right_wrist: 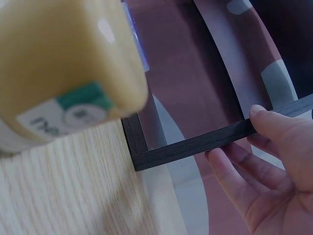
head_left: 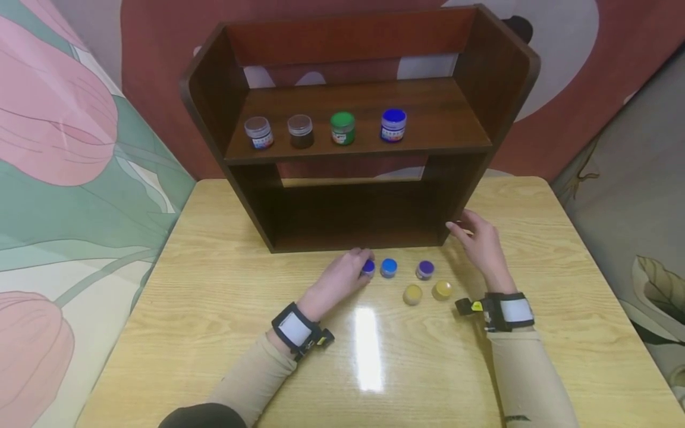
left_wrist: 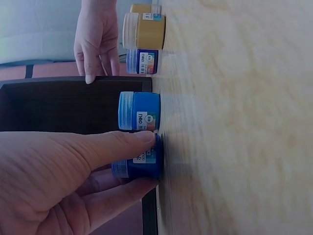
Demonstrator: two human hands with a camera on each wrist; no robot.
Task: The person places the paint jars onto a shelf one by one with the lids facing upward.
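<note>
My left hand (head_left: 342, 278) pinches a small dark blue paint jar (head_left: 368, 268) on the table, just in front of the shelf. In the left wrist view the thumb lies along the jar's near side, with a finger below. Right beside it stands a lighter blue paint jar (head_left: 389, 268). My right hand (head_left: 484, 249) grips the front edge of the right side panel of the dark wooden shelf (right_wrist: 195, 145), thumb on one side and fingers on the other. A purple-lidded jar (head_left: 425, 270) and two ochre jars (head_left: 412, 295) stand between the hands.
On the shelf's upper board (head_left: 358, 153) stand a clear-lidded jar (head_left: 259, 133), a dark brown jar (head_left: 301, 132), a green jar (head_left: 342, 128) and a blue jar (head_left: 393, 125). The wooden table (head_left: 214, 285) reaches the patterned wall.
</note>
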